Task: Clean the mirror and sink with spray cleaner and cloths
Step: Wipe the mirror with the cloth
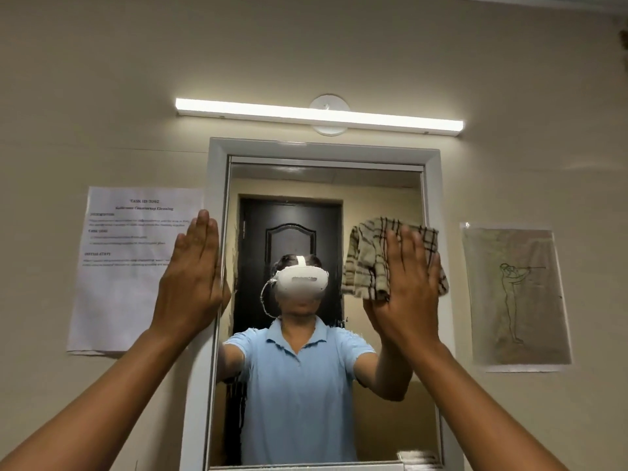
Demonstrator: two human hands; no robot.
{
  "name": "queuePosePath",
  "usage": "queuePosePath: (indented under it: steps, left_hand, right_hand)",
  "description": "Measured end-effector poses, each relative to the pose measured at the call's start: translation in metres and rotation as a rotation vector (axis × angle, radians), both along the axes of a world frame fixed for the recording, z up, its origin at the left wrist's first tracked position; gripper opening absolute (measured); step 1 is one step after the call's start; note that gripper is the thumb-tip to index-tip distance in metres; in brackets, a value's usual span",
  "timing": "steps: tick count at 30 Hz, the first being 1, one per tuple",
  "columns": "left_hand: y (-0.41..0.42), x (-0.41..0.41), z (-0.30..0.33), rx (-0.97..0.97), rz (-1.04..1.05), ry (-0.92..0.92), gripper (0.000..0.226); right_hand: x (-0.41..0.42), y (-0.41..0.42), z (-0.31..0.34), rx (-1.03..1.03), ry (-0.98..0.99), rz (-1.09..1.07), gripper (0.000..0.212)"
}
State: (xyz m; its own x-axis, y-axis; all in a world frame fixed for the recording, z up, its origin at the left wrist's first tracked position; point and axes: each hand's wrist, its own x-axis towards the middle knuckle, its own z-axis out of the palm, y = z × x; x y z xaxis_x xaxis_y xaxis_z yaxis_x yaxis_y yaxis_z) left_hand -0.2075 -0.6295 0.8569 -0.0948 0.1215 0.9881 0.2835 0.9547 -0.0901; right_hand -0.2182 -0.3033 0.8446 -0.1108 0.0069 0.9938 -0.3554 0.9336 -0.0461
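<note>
A tall mirror (pixel 384 198) in a white frame (pixel 217 185) hangs on the beige wall ahead. My right hand (pixel 411 283) lies flat on a beige checked cloth (pixel 367 263), pressing it against the glass on the mirror's right side. My left hand (pixel 193 270) rests flat, fingers together, on the frame's left edge and holds nothing. The mirror reflects a person in a light blue shirt with a white headset. The sink and the spray cleaner are out of view.
A lit tube lamp (pixel 319 113) runs above the mirror. A printed task sheet (pixel 119 266) is taped to the wall on the left, a line drawing (pixel 516 297) on the right. A dark door shows in the reflection.
</note>
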Motion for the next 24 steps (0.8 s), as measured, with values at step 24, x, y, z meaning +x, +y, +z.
queuePosePath:
  steps: [24]
  left_hand:
    - [0.001, 0.008, -0.020, 0.060, -0.163, -0.009, 0.057]
  right_hand:
    - [0.002, -0.195, 0.060, 0.344, 0.041, 0.030, 0.081]
